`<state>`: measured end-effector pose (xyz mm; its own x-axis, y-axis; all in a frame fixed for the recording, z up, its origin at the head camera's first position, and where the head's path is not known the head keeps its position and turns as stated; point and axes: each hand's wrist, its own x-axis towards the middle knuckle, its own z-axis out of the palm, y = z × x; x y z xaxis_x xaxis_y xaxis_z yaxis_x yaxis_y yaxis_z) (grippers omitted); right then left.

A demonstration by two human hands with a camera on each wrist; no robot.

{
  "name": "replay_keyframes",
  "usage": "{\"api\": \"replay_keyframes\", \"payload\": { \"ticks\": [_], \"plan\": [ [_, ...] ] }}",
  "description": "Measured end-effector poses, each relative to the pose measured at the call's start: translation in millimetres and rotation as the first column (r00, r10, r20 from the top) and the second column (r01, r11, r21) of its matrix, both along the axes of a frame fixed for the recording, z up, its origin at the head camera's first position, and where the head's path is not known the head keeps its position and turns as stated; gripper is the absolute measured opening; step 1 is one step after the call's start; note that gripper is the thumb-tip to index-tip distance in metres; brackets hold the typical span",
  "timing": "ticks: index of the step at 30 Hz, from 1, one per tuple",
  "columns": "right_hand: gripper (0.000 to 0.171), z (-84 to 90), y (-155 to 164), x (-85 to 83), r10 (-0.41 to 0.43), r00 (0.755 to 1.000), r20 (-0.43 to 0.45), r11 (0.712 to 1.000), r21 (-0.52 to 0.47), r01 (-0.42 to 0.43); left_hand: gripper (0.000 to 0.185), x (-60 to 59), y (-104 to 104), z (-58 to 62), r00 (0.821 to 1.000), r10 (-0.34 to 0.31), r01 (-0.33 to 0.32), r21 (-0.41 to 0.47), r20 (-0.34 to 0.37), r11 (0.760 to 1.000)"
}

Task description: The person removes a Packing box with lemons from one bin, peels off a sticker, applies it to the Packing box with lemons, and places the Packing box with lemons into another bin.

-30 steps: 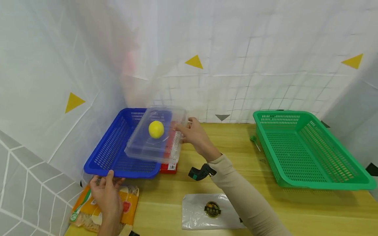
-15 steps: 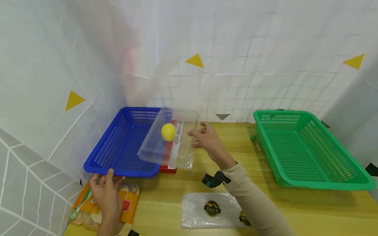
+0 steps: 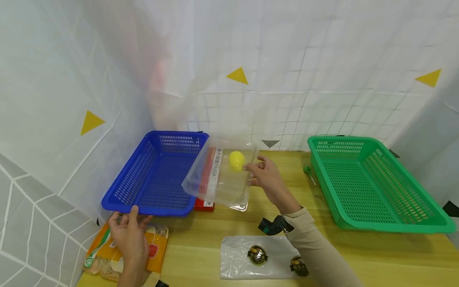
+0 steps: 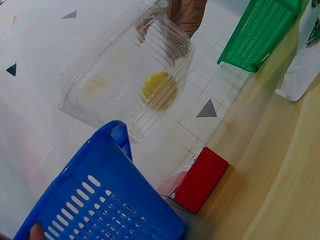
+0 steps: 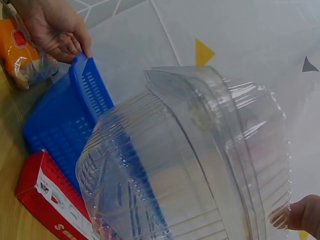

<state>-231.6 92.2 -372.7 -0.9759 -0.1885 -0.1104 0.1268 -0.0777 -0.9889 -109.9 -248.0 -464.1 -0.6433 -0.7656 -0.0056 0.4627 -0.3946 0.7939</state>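
Clear container (image 3: 224, 181) now sits farther right in the head view than a second back, off most of the blue basket (image 3: 166, 171); the yellow ball (image 3: 237, 161) has also shifted within it, from about mid-box to the right wall. Right hand (image 3: 270, 179) has travelled with it, fingers pinching the right edge. Left hand (image 3: 130, 235) is unchanged, thumb over the basket's near rim, fingers below, clamped on it. Red box (image 3: 204, 205) lies beside the basket, partly seen through the plastic; green basket (image 3: 358, 187) stands well apart to the right, white bag (image 3: 240, 257) on the bench in front. Left wrist view: container hangs above the bench, tilted, ball seen through its wall toward the right hand's side. Loose ball plus one-sided grip suggests a likely roll; best to carry slowly, keep the base level, pinch firmly without denting the thin wall, and steady the basket meanwhile. Right wrist view: container fills the foreground, right thumb at its edge, the other right fingers not made out; left fingers close on the blue rim beyond, near the orange packet (image 5: 21, 47).
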Motion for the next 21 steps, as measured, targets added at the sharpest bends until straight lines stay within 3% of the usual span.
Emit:
{"api": "replay_keyframes", "payload": {
  "ticks": [12, 21],
  "plan": [
    [0.082, -3.5, 28.4, -0.6, -0.042, 0.999, -0.017, 0.998, 0.045, 0.043, 0.056, -2.3, 2.2, -2.4, 0.999, 0.006, -0.007, -0.016, -0.041, 1.0],
    [0.081, -12.3, 36.4, 3.0, -0.047, 0.999, -0.009, 0.998, 0.04, 0.048, 0.06, 0.0, 0.8, -1.2, 1.0, -0.004, 0.004, -0.015, -0.026, 1.0]
  ]
}}
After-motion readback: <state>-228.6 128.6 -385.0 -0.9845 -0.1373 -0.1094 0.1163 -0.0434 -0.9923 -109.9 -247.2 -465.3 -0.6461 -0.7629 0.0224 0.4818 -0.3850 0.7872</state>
